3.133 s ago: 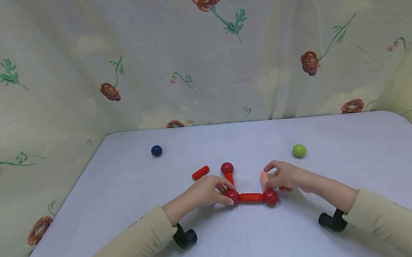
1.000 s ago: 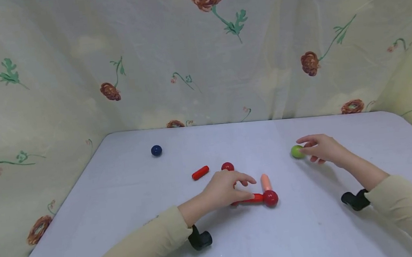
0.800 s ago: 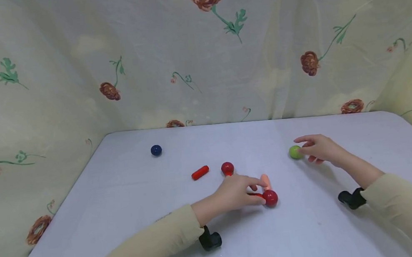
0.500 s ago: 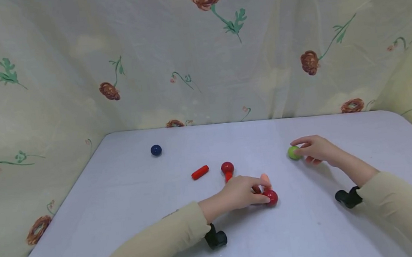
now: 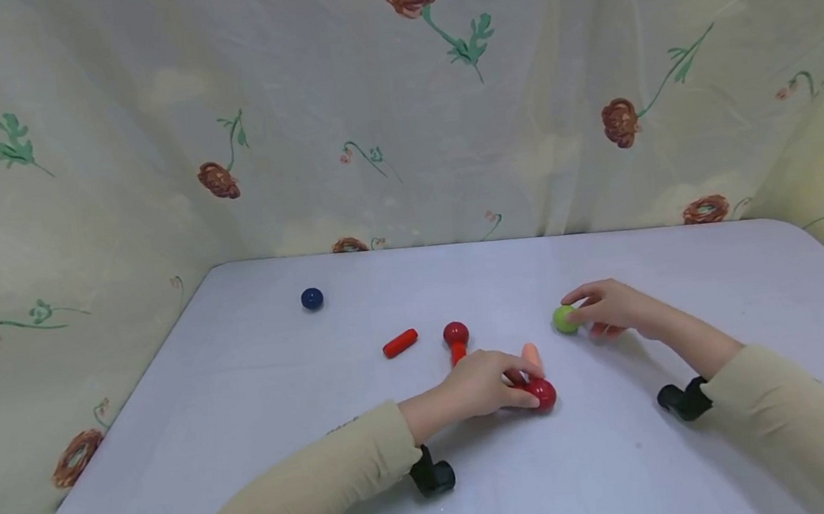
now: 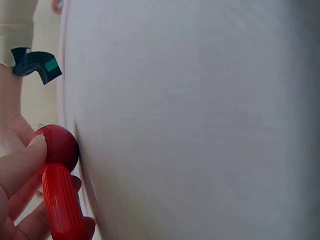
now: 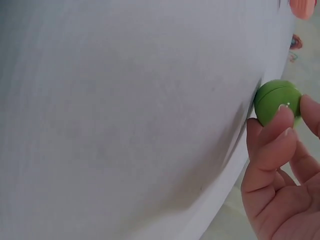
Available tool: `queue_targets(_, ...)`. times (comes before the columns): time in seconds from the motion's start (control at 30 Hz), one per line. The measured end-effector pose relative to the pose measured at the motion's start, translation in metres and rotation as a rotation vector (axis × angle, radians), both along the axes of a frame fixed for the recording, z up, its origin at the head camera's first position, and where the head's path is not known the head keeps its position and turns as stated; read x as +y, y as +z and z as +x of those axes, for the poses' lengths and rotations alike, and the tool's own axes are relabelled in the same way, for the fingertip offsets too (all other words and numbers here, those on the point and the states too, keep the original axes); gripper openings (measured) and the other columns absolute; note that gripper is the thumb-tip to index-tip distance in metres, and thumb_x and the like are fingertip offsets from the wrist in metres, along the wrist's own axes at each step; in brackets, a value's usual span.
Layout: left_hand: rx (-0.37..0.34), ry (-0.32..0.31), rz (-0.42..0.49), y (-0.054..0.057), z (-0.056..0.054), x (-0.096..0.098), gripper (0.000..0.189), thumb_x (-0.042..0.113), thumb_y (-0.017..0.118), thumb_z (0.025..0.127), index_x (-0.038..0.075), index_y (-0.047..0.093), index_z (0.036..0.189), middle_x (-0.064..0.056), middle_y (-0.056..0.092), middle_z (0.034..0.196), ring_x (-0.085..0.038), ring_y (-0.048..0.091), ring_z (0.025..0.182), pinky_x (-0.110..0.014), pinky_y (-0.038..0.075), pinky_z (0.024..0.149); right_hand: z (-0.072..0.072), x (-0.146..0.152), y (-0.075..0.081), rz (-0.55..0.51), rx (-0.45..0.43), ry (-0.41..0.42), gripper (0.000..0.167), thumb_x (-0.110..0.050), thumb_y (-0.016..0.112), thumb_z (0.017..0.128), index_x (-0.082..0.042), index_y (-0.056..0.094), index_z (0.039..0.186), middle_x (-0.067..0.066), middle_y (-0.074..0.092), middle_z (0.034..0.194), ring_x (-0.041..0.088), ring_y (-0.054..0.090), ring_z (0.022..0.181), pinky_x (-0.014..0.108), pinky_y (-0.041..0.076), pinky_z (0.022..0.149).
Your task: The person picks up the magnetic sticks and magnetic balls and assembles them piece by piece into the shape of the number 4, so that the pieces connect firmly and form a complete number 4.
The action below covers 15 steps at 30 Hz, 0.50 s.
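Note:
My left hand point(image 5: 481, 384) pinches a dark red ball point(image 5: 542, 395) at the joined set's right corner. In the left wrist view, a ribbed red rod point(image 6: 61, 202) runs from that ball alongside my fingers. A peach rod point(image 5: 531, 355) points away from the same ball, beside my fingertips. My right hand point(image 5: 613, 307) holds a green ball point(image 7: 275, 102) between thumb and fingers, low over or on the table, a short way beyond the peach rod's free end. Another red ball point(image 5: 455, 334) sits on a red rod's far end; my left hand hides the corner nearer me.
On the white table point(image 5: 265, 440), a loose red rod point(image 5: 400, 343) lies left of the joined pieces. Farther back on the left is a dark blue ball point(image 5: 312, 298). A flowered curtain point(image 5: 338, 131) hangs behind the table and along its sides.
My right hand left the peach rod, took the green ball and brought it left and nearer. My left hand shifted right from the left corner ball to the right one.

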<state>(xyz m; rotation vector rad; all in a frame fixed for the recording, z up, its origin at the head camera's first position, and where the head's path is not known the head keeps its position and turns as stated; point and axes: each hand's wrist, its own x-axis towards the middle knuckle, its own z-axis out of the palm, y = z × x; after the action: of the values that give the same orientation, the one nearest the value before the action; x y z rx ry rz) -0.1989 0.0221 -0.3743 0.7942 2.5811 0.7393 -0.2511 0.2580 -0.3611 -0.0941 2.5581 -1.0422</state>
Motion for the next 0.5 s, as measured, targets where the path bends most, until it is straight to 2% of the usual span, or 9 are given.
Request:
queue_targets(0.37, -0.019, -0.016, 0.017, 0.001, -0.001, 0.0, 0.036, 0.025, 0.072, 0.078, 0.027, 0.065, 0.113, 0.008, 0.064, 0.09, -0.002, 0.051, 0.078, -0.015, 0.042, 0.057, -0.002, -0.021, -0.001, -0.043, -0.058, 0.05, 0.047, -0.025, 0.061, 0.087, -0.002, 0.051, 0.127, 0.009, 0.056, 0.092, 0.015, 0.049, 0.058, 0.023, 0.039, 0.054)
queue_targets(0.5, -0.017, -0.016, 0.015, 0.001, -0.001, 0.001, 0.035, 0.025, 0.073, 0.078, 0.027, 0.065, 0.112, 0.008, 0.065, 0.09, -0.002, 0.051, 0.078, -0.015, 0.042, 0.057, -0.003, -0.027, 0.0, -0.051, -0.066, 0.069, 0.046, -0.024, 0.06, 0.088, -0.002, 0.051, 0.127, 0.007, 0.057, 0.092, 0.014, 0.048, 0.056, 0.023, 0.038, 0.053)
